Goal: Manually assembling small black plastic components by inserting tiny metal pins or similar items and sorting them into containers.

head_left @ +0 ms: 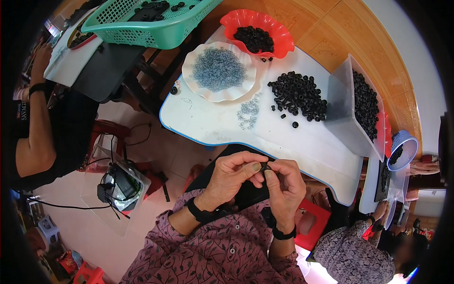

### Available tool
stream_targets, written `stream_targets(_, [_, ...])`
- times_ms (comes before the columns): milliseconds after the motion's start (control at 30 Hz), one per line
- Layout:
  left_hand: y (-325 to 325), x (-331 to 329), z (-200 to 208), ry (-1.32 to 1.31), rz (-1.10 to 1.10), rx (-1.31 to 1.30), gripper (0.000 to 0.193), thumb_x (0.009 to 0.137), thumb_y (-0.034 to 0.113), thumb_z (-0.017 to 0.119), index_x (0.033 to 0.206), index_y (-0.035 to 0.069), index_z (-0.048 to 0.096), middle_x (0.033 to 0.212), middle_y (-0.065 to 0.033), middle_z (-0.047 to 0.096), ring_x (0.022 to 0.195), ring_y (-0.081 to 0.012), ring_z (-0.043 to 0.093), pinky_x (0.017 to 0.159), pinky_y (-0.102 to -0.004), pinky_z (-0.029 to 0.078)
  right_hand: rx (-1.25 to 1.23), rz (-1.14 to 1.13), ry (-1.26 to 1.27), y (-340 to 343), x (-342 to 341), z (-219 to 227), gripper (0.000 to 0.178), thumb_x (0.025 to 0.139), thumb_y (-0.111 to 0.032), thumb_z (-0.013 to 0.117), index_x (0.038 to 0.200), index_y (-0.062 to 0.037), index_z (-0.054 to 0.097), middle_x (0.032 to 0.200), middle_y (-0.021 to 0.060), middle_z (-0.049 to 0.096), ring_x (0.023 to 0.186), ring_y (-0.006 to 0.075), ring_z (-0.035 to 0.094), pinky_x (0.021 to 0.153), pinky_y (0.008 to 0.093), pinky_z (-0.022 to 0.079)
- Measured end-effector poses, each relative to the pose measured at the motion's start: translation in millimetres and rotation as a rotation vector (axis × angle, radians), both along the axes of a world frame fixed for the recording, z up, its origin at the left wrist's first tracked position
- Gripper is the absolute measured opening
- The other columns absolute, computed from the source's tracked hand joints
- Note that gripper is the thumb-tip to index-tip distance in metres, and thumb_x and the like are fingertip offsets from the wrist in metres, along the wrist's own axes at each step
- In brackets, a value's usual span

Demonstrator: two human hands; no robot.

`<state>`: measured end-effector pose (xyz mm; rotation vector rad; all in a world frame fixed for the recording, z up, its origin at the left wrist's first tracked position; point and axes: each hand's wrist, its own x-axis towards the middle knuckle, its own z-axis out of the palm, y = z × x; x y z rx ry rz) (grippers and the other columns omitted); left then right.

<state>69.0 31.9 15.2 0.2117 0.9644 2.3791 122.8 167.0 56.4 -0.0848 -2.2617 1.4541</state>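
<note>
Left hand [231,176] and right hand [285,185] pinch a small black part [265,166] near the bench [208,124]. Apparent step: manual fitting; next move likely calls for steady pressure.

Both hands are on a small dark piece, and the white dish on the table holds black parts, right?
Not quite: in the head view, the white dish on the table holds clear, bluish-grey pieces, not black ones. The left hand and right hand are on a small dark piece.
</note>
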Motion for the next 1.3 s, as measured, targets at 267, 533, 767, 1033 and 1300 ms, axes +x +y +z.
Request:
stream_targets(267, [1.8,3.3,-0.3,-0.062,0.028,0.073,0.020,0.093,0.004,0.060,0.112,-0.004,0.061,0.089,-0.0089,0.066,0.072,-0.0120,0.066,0.065,-0.0250,0.058,0.156,0.028,-0.045,1.7,-0.2,13.3,0.015,0.083,0.005,0.065,0.097,0.0008,0.062,0.092,0.0129,0.060,0.077,0.0205,0.061,0.068,0.0280,0.050])
stream_targets(533, [2.5,4.0,4.1,0.050,0.078,-0.124,0.015,0.093,-0.001,0.059,0.105,-0.004,0.065,0.087,-0.0089,0.066,0.071,-0.0133,0.066,0.064,-0.0250,0.058,0.249,0.044,-0.042,4.5,-0.9,14.8,0.015,0.083,0.006,0.065,0.095,0.0007,0.059,0.090,0.0134,0.059,0.073,0.0224,0.061,0.064,0.0290,0.049])
stream_targets(767, [-0.1,2.8,8.3,0.096,0.060,-0.193,0.017,0.094,0.000,0.058,0.108,-0.005,0.065,0.094,-0.0103,0.068,0.079,-0.0128,0.067,0.072,-0.0253,0.058,0.146,0.050,-0.099,5.9,1.8,16.8,0.015,0.082,0.005,0.065,0.096,0.0010,0.060,0.090,0.0104,0.061,0.072,0.0159,0.061,0.065,0.0263,0.049])
stream_targets(1033, [-0.3,4.7,9.0,0.119,0.081,-0.209,0.019,0.094,0.001,0.057,0.111,-0.004,0.065,0.095,-0.0086,0.068,0.083,-0.0110,0.066,0.075,-0.0246,0.058,0.048,0.015,-0.115,2.0,2.4,16.3,0.017,0.080,0.005,0.068,0.096,-0.0001,0.065,0.091,0.0086,0.062,0.072,0.0120,0.061,0.065,0.0236,0.049])
stream_targets(1300, [-4.3,4.8,13.6,0.108,0.055,-0.263,0.022,0.094,0.002,0.059,0.114,-0.004,0.064,0.094,-0.0072,0.068,0.084,-0.0096,0.064,0.075,-0.0231,0.056,0.173,0.024,-0.124,-1.1,1.6,23.9,0.019,0.077,0.006,0.070,0.094,-0.0002,0.064,0.089,0.0086,0.062,0.068,0.0123,0.061,0.061,0.0231,0.050])
